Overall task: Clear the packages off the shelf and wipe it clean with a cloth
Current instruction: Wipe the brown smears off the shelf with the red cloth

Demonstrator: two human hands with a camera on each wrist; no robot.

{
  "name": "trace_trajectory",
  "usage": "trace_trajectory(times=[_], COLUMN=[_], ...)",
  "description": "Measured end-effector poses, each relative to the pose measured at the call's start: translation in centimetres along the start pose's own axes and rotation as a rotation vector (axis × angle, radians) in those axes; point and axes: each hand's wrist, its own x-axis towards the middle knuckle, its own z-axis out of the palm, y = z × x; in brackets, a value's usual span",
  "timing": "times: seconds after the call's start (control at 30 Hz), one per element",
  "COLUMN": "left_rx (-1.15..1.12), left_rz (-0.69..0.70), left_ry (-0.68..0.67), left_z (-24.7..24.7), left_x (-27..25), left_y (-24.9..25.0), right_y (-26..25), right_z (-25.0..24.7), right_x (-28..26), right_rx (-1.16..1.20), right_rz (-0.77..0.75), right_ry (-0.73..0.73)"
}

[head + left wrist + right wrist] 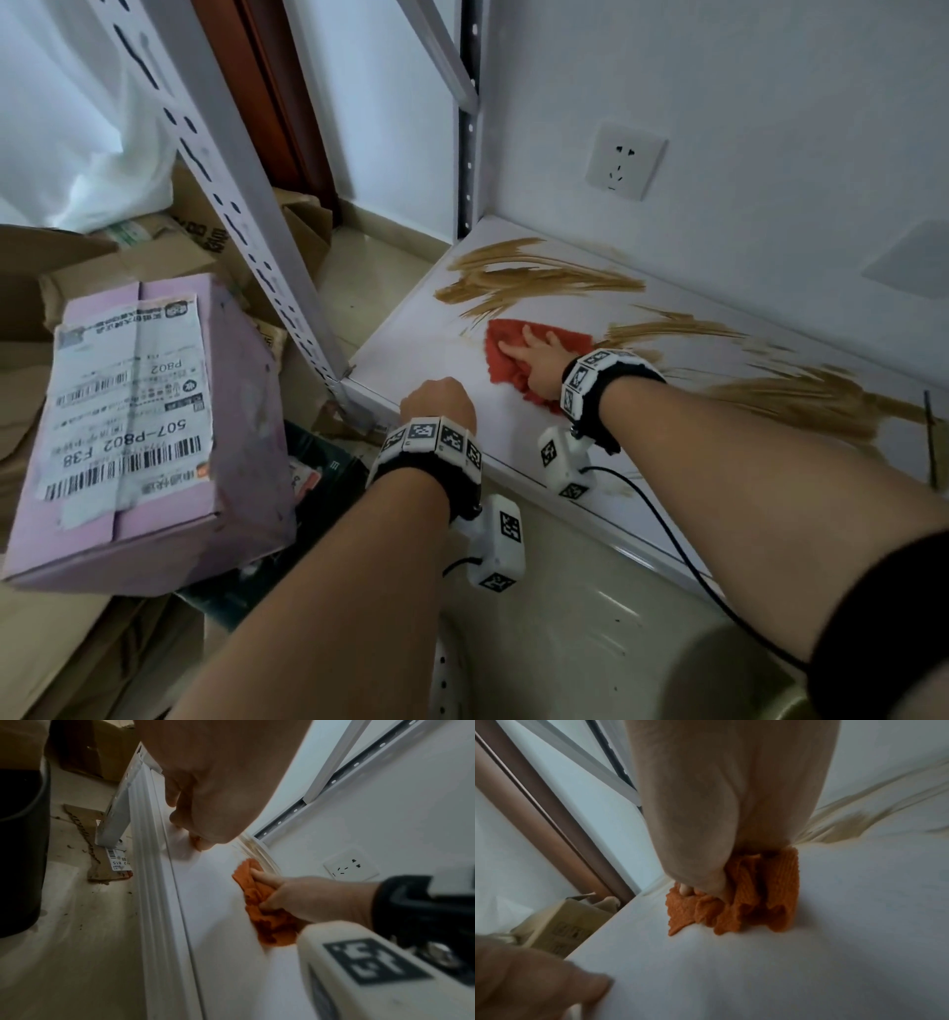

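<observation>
A white wall (744, 77) with a socket (624, 160), beige floor tiles (369, 277), brown door frame (267, 92).

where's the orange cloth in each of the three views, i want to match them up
Head: the orange cloth lies mid-frame on the shelf, under the right hand.
Left wrist: the cloth is right of centre, bunched under the right hand.
Right wrist: the cloth is at centre, below the right hand.
Shared landmark: the brown smears beside the cloth, seen in all three views.
</observation>
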Motion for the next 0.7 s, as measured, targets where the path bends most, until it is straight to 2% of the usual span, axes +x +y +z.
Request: trace_trajectory(times=[0.13,0.27,0.33,0.43,0.57,0.7], left_rx=[-0.007,-0.018,-0.023,-0.026,-0.037,-0.037], left_rz=[0.029,0.009,-0.003,-0.007,-0.031,-0.026], left_ry=[0.004,0.003,-0.012,-0.027,-0.029,-0.011], left_z=[0.1,0.0,-0.1,-0.3,-0.1,0.0], left_x=[0.2,0.4,0.4,0.4,0.4,0.6], left_y=[0.1,0.1,-0.1,-0.6,-0.6,-0.1], right_y=[-2.2,0.1,2.0,3.6,2.6,0.0], right_z=[0.9,1.5,1.4,0.6,-0.3,0.0], right_x=[0.2,-1.1,-1.9,-2.4,-0.8,0.5], right_rx=[-0.051,0.006,0.06,0.034,0.081,0.012], right_rz=[-0.173,-0.286,-0.253,-0.124,-0.024,-0.115], right_ry=[-0.033,-0.059,-0.04,0.019,0.029,-0.005])
